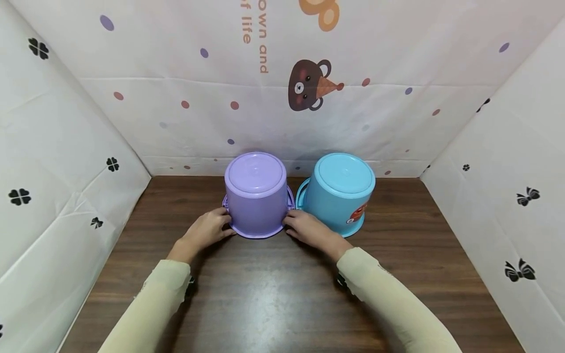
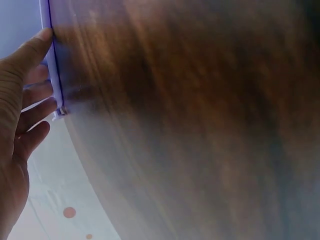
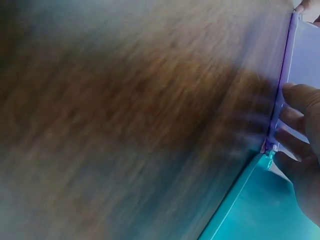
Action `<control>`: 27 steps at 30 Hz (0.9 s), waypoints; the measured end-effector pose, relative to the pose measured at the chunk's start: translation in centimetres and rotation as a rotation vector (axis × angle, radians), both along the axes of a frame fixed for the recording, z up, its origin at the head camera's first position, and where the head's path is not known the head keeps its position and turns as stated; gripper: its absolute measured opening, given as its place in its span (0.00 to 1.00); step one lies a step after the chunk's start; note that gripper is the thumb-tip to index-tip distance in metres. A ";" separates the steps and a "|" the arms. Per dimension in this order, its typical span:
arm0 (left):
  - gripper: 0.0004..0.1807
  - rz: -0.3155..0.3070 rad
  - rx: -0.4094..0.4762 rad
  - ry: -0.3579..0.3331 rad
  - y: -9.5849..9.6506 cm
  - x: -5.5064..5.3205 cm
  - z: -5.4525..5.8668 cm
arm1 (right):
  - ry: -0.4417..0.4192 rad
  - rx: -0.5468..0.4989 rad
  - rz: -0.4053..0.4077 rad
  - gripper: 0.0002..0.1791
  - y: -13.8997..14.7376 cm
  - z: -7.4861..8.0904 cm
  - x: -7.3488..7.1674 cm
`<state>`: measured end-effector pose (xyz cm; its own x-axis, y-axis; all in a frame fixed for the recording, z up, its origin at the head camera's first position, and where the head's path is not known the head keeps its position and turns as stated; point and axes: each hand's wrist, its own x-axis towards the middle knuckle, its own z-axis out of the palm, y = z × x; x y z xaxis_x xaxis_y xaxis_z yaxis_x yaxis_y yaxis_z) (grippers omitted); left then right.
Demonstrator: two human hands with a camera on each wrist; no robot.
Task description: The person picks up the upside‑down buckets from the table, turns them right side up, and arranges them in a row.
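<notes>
A purple bucket (image 1: 256, 211) stands upside down on the wooden table, its base facing up. My left hand (image 1: 209, 228) holds its rim at the left side; in the left wrist view the thumb (image 2: 36, 46) lies on the rim with the other fingertips along it. At the bucket's right side my right hand (image 1: 310, 228) grips the rim, thumb and fingertips set against it in the right wrist view. Beside that hand, a light blue bucket (image 1: 335, 206) is also upside down, with a red label on its wall. Both buckets' handles hang at their sides.
Behind the buckets rises a white backdrop (image 1: 265, 122) printed with dots and a bear. White side sheets with black clovers and bows flank the brown table (image 1: 260, 284) left and right. The blue bucket's handle (image 1: 302, 193) comes close to the purple one's.
</notes>
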<state>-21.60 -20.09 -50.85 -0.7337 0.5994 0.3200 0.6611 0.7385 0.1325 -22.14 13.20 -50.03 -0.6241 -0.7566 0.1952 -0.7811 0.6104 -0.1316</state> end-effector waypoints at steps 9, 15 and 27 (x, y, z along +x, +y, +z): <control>0.12 -0.045 0.004 0.007 -0.2 0.1 -0.5 | 0.058 0.072 -0.057 0.08 -0.9 -0.3 -0.2; 0.13 -0.046 -0.015 0.029 -0.3 -0.1 -0.5 | 0.139 0.050 -0.113 0.11 -1.6 -0.4 -0.1; 0.13 0.000 -0.068 0.027 0.4 0.6 0.0 | 0.236 0.059 -0.123 0.13 -1.6 -0.4 0.1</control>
